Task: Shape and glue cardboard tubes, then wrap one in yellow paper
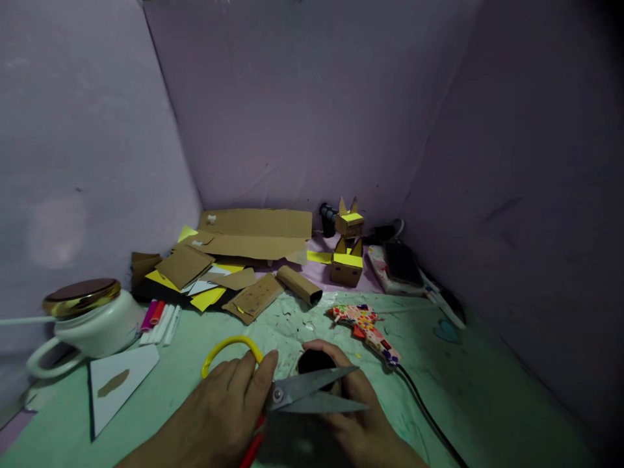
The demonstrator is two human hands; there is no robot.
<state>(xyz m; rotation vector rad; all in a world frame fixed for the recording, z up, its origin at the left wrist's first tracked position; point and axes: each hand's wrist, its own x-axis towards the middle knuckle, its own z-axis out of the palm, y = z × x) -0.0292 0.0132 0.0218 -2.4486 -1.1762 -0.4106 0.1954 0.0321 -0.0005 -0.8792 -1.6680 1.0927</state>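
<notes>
Scissors with one yellow and one red handle [312,393] are in my left hand [224,403], its fingers closed round the grips. Their blades point right and stand slightly apart. Behind the blades my right hand [358,396] is wrapped round a short round cardboard tube [298,361], its dark hollow end facing up. The blades cross in front of the tube; I cannot tell if they touch it. A flower-patterned glue gun [363,328] with a black cord lies just right of my right hand.
Behind lie cardboard sheets [253,244], yellow paper [208,299] and a cardboard tube [299,285]. Two small eared cardboard boxes [347,272] stand at back. A lidded white mug [104,325], markers [158,320] and a white cut piece [129,374] are left; a phone [402,263] is right.
</notes>
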